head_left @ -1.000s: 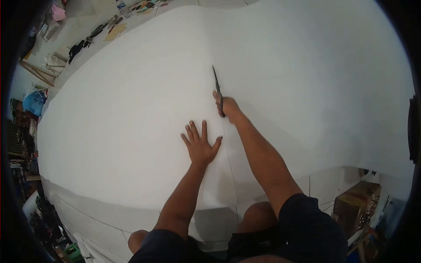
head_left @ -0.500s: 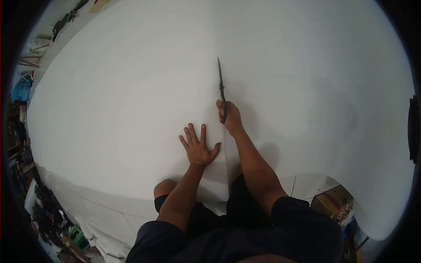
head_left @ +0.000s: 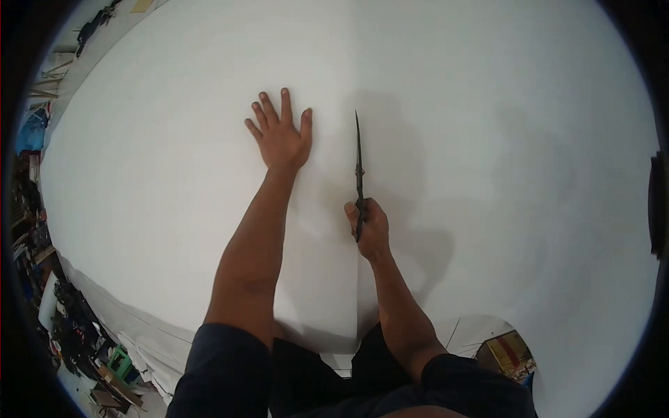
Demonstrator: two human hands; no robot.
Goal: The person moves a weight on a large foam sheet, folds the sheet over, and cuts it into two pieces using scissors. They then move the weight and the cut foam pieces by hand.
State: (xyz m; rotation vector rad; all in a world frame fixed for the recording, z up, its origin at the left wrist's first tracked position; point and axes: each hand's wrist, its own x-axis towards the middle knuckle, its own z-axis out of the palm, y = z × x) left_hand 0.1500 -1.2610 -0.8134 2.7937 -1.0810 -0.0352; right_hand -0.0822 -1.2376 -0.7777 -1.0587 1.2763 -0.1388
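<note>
A large white sheet (head_left: pixel 174 209) spreads out in front of me, with a straight edge or fold line running away from my body up the middle. My left hand (head_left: pixel 282 139) lies flat on the sheet left of that line, its fingers spread. In my right hand (head_left: pixel 371 226) is a pair of dark scissors (head_left: pixel 359 157), gripped by the handles. The blades look closed, seen edge-on, and point away from me along the line. Part of the handles is hidden by my fingers.
At the lower right a cardboard box (head_left: pixel 507 354) stands on the tiled floor. Mixed clutter lines the left side, with a blue bag (head_left: pixel 31 132) and a green plastic stool (head_left: pixel 120 364) among it. A dark object (head_left: pixel 656 205) shows at the far right.
My left hand has moved forward and a little left across the sheet. My right hand, still holding the scissors, sits lower and slightly further right in view.
</note>
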